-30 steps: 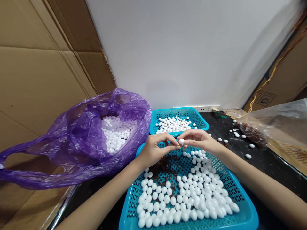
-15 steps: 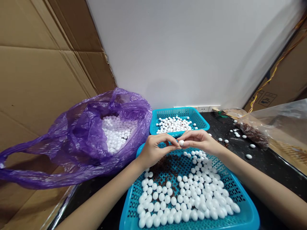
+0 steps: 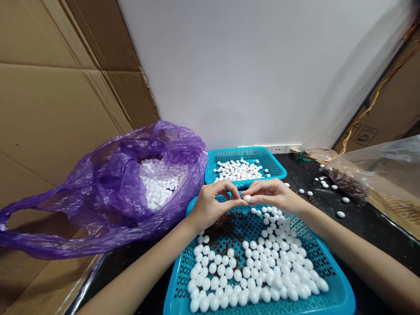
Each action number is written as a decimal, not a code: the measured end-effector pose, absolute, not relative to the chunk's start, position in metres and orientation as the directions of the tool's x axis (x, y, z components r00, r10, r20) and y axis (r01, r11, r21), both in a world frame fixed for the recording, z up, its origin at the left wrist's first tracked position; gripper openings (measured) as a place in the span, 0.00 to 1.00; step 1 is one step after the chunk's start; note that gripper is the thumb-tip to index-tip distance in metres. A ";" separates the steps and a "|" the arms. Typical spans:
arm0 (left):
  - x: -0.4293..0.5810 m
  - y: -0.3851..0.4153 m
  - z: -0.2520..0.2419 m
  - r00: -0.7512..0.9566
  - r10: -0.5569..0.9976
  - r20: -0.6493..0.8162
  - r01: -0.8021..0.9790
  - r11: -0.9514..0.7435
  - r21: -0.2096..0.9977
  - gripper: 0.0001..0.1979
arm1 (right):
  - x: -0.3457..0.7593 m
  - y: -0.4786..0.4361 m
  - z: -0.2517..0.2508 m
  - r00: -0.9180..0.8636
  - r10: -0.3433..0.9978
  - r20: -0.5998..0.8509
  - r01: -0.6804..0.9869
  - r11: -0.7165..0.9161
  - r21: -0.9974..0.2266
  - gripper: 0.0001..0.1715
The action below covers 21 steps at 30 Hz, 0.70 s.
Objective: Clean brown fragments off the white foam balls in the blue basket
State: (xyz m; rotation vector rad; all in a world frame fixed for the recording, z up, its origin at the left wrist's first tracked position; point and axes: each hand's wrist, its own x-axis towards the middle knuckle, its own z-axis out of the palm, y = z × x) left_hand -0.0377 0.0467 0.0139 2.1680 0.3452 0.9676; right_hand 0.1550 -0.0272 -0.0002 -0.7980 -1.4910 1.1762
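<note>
A white foam ball point(image 3: 247, 198) has been lowered slightly and is pinched between the almost closed left grip point(image 3: 211, 203) and right grip point(image 3: 274, 194), just above the blue basket point(image 3: 341, 297); it has not been released.

Your left hand point(image 3: 208, 205): slender fingers | your right hand point(image 3: 275, 194): slender fingers | your left forearm point(image 3: 141, 273): bare, slim | your right forearm point(image 3: 364, 258): bare, slim

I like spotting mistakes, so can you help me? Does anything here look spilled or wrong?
Yes. A few white foam balls lie loose on the black tabletop, outside the baskets, as if they spilled. Dark brown crumbs also sit among the balls in the front blue basket, which looks messy.
</note>
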 end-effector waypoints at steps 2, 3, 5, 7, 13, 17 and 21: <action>-0.038 0.046 0.014 0.677 0.497 0.543 -0.041 -0.711 0.702 0.07 | 0.155 -0.027 0.000 -0.251 0.915 0.317 -0.091 0.304 -0.948 0.11; -0.038 0.046 0.014 0.676 0.497 0.545 -0.038 -0.715 0.698 0.07 | 0.155 -0.027 -0.001 -0.249 0.915 0.319 -0.089 0.306 -0.948 0.11; -0.037 0.045 0.014 0.676 0.497 0.545 -0.031 -0.719 0.694 0.08 | 0.155 -0.027 0.000 -0.249 0.913 0.324 -0.081 0.313 -0.946 0.11; -0.037 0.045 0.015 0.677 0.494 0.546 -0.025 -0.726 0.687 0.08 | 0.155 -0.027 0.000 -0.250 0.910 0.329 -0.074 0.321 -0.944 0.11; -0.038 0.047 0.014 0.672 0.448 0.589 -0.006 -0.793 0.609 0.08 | 0.155 -0.027 0.001 -0.251 0.909 0.333 -0.044 0.333 -0.942 0.12; -0.038 0.049 0.014 0.671 0.394 0.628 -0.023 -0.836 0.549 0.07 | 0.155 -0.026 0.002 -0.231 0.911 0.341 0.004 0.352 -0.936 0.11; -0.038 0.049 0.014 0.658 0.376 0.652 -0.034 -0.851 0.525 0.06 | 0.153 -0.025 0.000 -0.186 0.918 0.349 -0.026 0.351 -0.936 0.14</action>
